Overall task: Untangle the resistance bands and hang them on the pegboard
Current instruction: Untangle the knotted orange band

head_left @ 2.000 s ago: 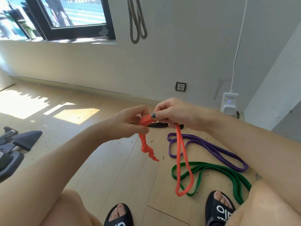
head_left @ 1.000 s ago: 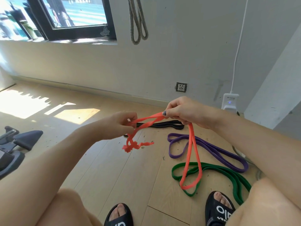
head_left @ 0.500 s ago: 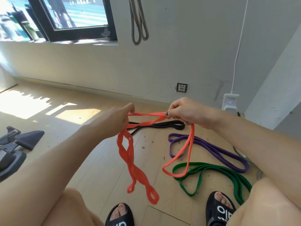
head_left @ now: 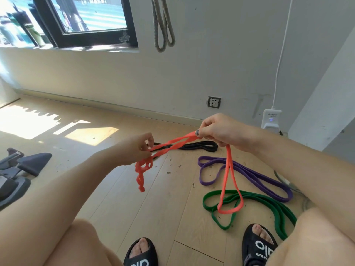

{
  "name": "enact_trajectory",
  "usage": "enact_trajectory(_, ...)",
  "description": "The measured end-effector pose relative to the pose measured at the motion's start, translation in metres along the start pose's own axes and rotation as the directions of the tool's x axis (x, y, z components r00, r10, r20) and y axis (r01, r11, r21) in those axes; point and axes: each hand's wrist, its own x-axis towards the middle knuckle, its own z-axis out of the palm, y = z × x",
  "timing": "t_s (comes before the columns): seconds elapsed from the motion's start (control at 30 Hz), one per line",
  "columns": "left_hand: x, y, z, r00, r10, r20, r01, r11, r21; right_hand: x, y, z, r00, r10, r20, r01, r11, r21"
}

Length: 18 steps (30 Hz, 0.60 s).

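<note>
Left hand: my left hand (head_left: 134, 148) at 9 o'clock, fingers (head_left: 148, 140) pinched round the thin orange rubber resistance band (head_left: 229, 176) just above its knotted part.
Right hand: my right hand (head_left: 221, 130) at 1 o'clock, fingers curled and clenched on the same orange band where two strands cross.
Span between hands: two flat orange strands, crossed once, run taut from one grip to the other.
Tangle: a bunched twist (head_left: 142, 170) hangs below the left hand, clear of the pale wooden floor (head_left: 107, 198).
Free loop: it drops from the right hand toward 5 o'clock and lies in front of the green rubber band (head_left: 276, 207).
Other bands: purple rubber band (head_left: 247, 172) at 3 o'clock, black rubber band (head_left: 199, 145) at 12 o'clock, both flat on the floor; a grey band (head_left: 163, 25) hangs on the wall at 12 o'clock.
Pegboard: not in view.
Risk: pulling the hands farther apart would likely cinch the twist tighter; a slipped pinch could let the stretched rubber snap back onto my fingers; the free loop, if it sags, may snag the green band.
Change from half a second ago: the long chain of loops below the left hand has drawn up into a short knot, and the right-hand loop hangs narrower and lower.
</note>
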Motion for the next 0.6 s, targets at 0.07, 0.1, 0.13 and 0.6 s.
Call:
enact_trajectory(0.07,0.003,-0.001,0.002,0.999,-0.044,-0.026,0.046,0.997,0.065,0.002,-0.002,0.002,1.000,-0.014,-0.011,0.014,1.000,0.013)
enact_trajectory(0.1,0.004,-0.002,0.002,0.997,-0.064,-0.039,0.067,0.994,0.082,0.003,-0.003,0.002,1.000,-0.018,-0.018,0.018,1.000,0.021)
enact_trajectory(0.13,0.004,-0.002,0.002,0.996,-0.081,-0.048,0.085,0.992,0.088,0.003,-0.002,0.001,1.000,-0.018,-0.024,0.019,1.000,0.022)
enact_trajectory(0.6,-0.008,-0.011,0.004,0.994,-0.040,0.099,0.079,0.902,-0.424,0.013,0.014,-0.002,0.997,0.028,-0.071,-0.038,0.989,-0.141)
